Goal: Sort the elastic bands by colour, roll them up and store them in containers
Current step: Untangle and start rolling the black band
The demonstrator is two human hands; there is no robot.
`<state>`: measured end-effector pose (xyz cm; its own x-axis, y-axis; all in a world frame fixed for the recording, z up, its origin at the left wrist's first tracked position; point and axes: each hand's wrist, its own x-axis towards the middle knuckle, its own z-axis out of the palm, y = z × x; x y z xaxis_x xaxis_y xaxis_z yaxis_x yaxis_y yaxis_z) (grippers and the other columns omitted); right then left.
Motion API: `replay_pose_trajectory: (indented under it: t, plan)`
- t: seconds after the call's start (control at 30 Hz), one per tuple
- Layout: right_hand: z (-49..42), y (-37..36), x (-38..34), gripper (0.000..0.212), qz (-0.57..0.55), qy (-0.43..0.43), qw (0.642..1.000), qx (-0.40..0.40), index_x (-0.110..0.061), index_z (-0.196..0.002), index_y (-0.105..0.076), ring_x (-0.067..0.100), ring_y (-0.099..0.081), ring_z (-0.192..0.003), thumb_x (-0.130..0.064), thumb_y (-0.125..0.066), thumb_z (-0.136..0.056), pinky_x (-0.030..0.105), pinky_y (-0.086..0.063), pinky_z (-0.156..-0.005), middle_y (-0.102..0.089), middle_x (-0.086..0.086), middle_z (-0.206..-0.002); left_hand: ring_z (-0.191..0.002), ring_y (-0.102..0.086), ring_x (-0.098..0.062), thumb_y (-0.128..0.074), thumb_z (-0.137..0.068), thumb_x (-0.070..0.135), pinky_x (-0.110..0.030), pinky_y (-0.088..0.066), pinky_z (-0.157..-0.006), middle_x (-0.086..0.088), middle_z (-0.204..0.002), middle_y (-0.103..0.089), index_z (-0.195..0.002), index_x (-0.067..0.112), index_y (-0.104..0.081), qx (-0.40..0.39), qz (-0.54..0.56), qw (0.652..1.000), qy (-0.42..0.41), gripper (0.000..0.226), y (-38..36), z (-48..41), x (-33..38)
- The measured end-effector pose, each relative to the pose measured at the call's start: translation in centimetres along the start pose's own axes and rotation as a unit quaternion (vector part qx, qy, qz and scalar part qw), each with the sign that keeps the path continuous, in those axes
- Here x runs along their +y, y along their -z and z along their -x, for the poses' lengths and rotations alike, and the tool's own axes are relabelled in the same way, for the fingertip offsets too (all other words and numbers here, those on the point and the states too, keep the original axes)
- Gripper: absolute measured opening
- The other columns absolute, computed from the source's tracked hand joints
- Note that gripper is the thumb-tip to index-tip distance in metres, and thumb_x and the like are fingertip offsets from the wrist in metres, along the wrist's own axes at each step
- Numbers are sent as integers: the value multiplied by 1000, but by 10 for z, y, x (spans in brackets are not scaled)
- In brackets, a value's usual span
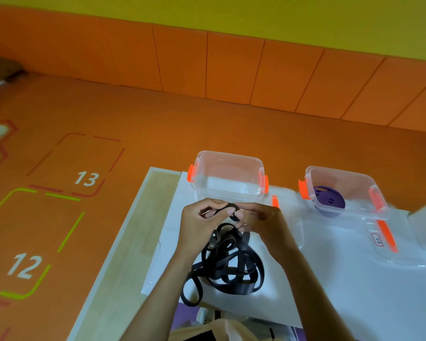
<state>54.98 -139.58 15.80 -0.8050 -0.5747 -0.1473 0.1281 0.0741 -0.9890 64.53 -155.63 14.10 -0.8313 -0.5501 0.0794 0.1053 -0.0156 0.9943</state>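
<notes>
A long black elastic band [228, 269] lies in a loose tangle on the white sheet in front of me. Its upper end is lifted between my hands and curls into a small roll. My left hand [202, 220] pinches that rolled end from the left. My right hand [261, 222] pinches it from the right, fingers curled round the band. Just behind my hands stands a clear container [228, 178] with orange clips, holding nothing that I can see. A second clear container [342, 190] to the right holds a rolled purple band [328, 198].
The white sheet [342, 279] covers a pale table [133, 242] whose left edge runs diagonally. A clear lid with an orange strip [384, 235] lies right of my hands. Orange floor with numbers 12 and 13 lies to the left; an orange and yellow wall stands behind.
</notes>
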Motion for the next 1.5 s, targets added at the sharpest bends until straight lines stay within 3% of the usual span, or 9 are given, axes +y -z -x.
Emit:
replay_pose_trajectory:
  t: [0.13, 0.23, 0.3, 0.47, 0.6, 0.73, 0.93, 1.1, 1.5]
  plan:
    - [0, 5, 3, 11, -29, 12, 999, -14, -6, -107, -76, 34, -80, -88, -6, -74, -96, 28, -65, -75, -80, 17, -93, -106, -75, -17, -86, -88, 18, -23, -58, -90, 3, -108, -78, -103, 27, -85, -16, 21, 1000, 12, 18, -3, 4, 0]
    - [1, -5, 7, 24, -58, -3, 998, -25, -3, -111, -71, 34, -79, -99, -15, -76, -91, 36, -65, -84, -80, 17, -101, -104, -74, -17, -81, -93, 16, -27, -60, -88, 2, -110, -76, -113, 28, -84, -40, 18, 999, 19, 23, 3, 3, 2]
    - [2, -11, 7, 22, -45, -20, 998, -36, -12, -108, -73, 30, -79, -99, -18, -77, -88, 42, -66, -85, -81, 11, -101, -101, -74, -16, -79, -94, 13, -26, -57, -87, 3, -107, -76, -112, 29, -84, -45, -16, 999, 6, 24, 9, 0, 3]
    - [-3, -6, 0, 17, 80, 1, 996, -45, -38, -96, -81, 23, -80, -78, -25, -83, -86, 29, -64, -59, -81, 1, -91, -95, -76, -13, -84, -90, 18, -21, -56, -84, 7, -98, -80, -101, 33, -80, -50, -57, 997, 17, 19, 18, -1, -1]
    - [-7, -9, 0, 14, -8, -5, 1000, -13, -25, -98, -80, 35, -81, -81, -14, -82, -89, 33, -66, -67, -78, 13, -89, -89, -75, -14, -88, -85, 28, -22, -57, -82, 5, -91, -77, -88, 28, -72, -20, -25, 999, 10, 16, 9, 0, -3]
    - [-7, -6, 2, 16, -85, -19, 996, -5, -8, -104, -71, 41, -79, -91, -12, -80, -92, 36, -66, -78, -76, 19, -103, -103, -77, -21, -87, -85, 15, -31, -60, -94, -2, -105, -80, -96, 20, -82, -51, 25, 998, 15, 13, 8, -4, -1]
    - [-7, 9, 0, 18, 132, -8, 990, -52, -17, -102, -73, 24, -79, -83, -5, -79, -90, 28, -64, -64, -79, 3, -83, -90, -77, -16, -88, -81, 0, -21, -55, -84, -1, -95, -81, -86, 20, -84, -111, -42, 993, 17, 21, 17, -12, 1]
    - [-4, 10, -6, 17, 106, -6, 993, -42, -10, -95, -73, 26, -80, -75, -6, -86, -85, 23, -63, -66, -78, 8, -82, -97, -77, -13, -92, -78, 20, -33, -60, -91, 6, -95, -81, -93, 33, -81, -115, -86, 989, 17, 23, 13, -10, -2]
    - [-5, 13, -12, 28, -14, -48, 993, -103, -3, -102, -58, 36, -78, -97, -8, -80, -85, 31, -64, -82, -79, 20, -102, -93, -75, -4, -89, -80, 31, -12, -52, -81, 17, -93, -80, -90, 38, -81, -160, -168, 973, -2, 15, 19, -23, 21]
